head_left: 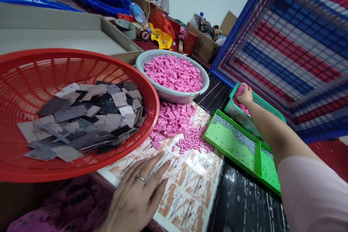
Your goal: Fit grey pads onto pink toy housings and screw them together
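My left hand lies with fingers stretched out over the near edge of a patterned board, a ring on one finger. Just beyond its fingertips are a heap of flat pink plastic pieces and a scatter of small ridged pink pieces. Reaching far to the right, my right hand is in a green basket, its fingers curled round a clump of pink pieces. Their exact shape is partly hidden by the hand. Against that basket stands a light green divided tray with small grey metal bits.
A red basket of flat metal plates fills the left. Behind the heap stands a pale basin full of pink pieces. A large blue crate with a striped lining leans at right. A grey carton tray is behind.
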`<control>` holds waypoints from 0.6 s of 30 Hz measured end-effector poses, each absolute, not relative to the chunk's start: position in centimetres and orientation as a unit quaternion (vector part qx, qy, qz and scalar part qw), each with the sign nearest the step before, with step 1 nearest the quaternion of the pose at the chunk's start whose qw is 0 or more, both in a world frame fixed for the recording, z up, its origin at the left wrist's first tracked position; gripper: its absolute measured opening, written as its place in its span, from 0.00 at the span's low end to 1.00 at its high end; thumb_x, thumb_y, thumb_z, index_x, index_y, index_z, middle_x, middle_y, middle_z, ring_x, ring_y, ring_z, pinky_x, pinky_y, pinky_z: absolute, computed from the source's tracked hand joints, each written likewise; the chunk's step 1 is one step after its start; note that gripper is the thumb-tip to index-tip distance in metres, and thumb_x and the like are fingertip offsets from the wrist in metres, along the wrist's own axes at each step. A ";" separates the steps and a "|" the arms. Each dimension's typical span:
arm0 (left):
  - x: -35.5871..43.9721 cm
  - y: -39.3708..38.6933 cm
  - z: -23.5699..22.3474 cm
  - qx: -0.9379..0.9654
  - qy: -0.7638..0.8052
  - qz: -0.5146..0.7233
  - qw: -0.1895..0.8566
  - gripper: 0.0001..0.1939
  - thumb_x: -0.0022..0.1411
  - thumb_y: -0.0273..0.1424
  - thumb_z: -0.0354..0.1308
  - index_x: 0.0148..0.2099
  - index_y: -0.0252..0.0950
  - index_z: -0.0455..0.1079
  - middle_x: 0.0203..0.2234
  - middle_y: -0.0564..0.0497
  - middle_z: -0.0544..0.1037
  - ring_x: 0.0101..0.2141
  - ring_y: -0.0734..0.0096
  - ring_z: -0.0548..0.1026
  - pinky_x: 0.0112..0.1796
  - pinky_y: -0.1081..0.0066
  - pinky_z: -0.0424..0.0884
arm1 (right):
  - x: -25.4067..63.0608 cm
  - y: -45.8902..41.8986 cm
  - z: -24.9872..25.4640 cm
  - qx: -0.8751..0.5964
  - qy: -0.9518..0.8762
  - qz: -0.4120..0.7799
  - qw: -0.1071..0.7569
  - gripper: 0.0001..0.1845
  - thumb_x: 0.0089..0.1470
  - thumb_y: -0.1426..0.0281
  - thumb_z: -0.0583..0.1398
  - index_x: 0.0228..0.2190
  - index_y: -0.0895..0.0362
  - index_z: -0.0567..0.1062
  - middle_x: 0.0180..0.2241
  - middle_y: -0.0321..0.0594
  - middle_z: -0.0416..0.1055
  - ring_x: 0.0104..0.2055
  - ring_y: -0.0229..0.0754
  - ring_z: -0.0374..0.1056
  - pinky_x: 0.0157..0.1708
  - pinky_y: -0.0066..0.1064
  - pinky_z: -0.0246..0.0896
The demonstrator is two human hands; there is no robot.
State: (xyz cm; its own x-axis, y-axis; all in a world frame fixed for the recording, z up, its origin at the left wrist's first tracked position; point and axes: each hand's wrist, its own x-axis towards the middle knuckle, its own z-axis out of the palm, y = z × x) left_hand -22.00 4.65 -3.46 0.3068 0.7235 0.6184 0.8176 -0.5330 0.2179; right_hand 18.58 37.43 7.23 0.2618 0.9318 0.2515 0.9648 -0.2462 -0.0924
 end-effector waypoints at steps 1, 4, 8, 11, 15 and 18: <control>-22.0 4.6 -3.4 -0.806 -0.479 -0.342 0.070 0.20 0.65 0.33 0.53 0.58 0.39 0.67 0.56 0.44 0.71 0.48 0.58 0.73 0.51 0.57 0.67 | 18.6 37.4 7.3 -0.791 -0.595 -0.074 0.123 0.23 0.59 0.61 0.59 0.53 0.56 0.67 0.55 0.47 0.65 0.53 0.47 0.66 0.50 0.46 0.67; -22.0 4.6 -3.4 -0.808 -0.476 -0.340 0.069 0.19 0.65 0.32 0.53 0.58 0.39 0.67 0.55 0.44 0.71 0.48 0.59 0.73 0.50 0.58 0.67 | 18.7 37.4 7.7 -0.797 -0.581 -0.077 0.146 0.23 0.59 0.61 0.59 0.54 0.56 0.67 0.55 0.47 0.64 0.53 0.47 0.65 0.51 0.47 0.66; -22.0 4.7 -3.1 -0.813 -0.465 -0.346 0.063 0.18 0.65 0.31 0.53 0.56 0.37 0.68 0.53 0.44 0.72 0.47 0.59 0.73 0.51 0.58 0.65 | 19.1 37.5 8.1 -0.794 -0.581 -0.071 0.165 0.24 0.59 0.61 0.59 0.54 0.56 0.66 0.56 0.47 0.64 0.54 0.48 0.65 0.52 0.48 0.65; -21.8 4.8 -2.7 -0.813 -0.456 -0.357 0.066 0.15 0.65 0.30 0.52 0.53 0.36 0.69 0.52 0.44 0.73 0.46 0.60 0.73 0.51 0.58 0.65 | 19.2 37.6 7.9 -0.791 -0.583 -0.063 0.175 0.24 0.59 0.61 0.59 0.54 0.56 0.67 0.56 0.47 0.63 0.54 0.48 0.65 0.52 0.48 0.65; -21.6 4.9 -2.3 -0.807 -0.457 -0.368 0.063 0.13 0.67 0.30 0.50 0.51 0.36 0.71 0.49 0.45 0.75 0.44 0.61 0.73 0.50 0.59 0.64 | 19.4 37.9 7.4 -0.793 -0.574 -0.054 0.198 0.23 0.59 0.61 0.59 0.54 0.56 0.67 0.55 0.47 0.64 0.53 0.47 0.65 0.51 0.47 0.66; -21.7 4.9 -2.4 -0.809 -0.457 -0.364 0.060 0.13 0.67 0.31 0.50 0.51 0.36 0.71 0.48 0.45 0.76 0.44 0.61 0.73 0.51 0.59 0.64 | 19.6 38.4 7.1 -0.797 -0.560 -0.043 0.221 0.23 0.59 0.61 0.59 0.54 0.57 0.67 0.55 0.47 0.65 0.53 0.47 0.66 0.50 0.47 0.67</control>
State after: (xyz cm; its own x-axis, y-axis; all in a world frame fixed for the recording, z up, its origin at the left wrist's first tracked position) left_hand -21.68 4.90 -2.38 0.3165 0.6960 0.6445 0.7839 -0.5745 0.2354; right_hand 19.63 38.37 7.11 0.3695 0.8739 0.3157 0.9117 -0.2752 -0.3052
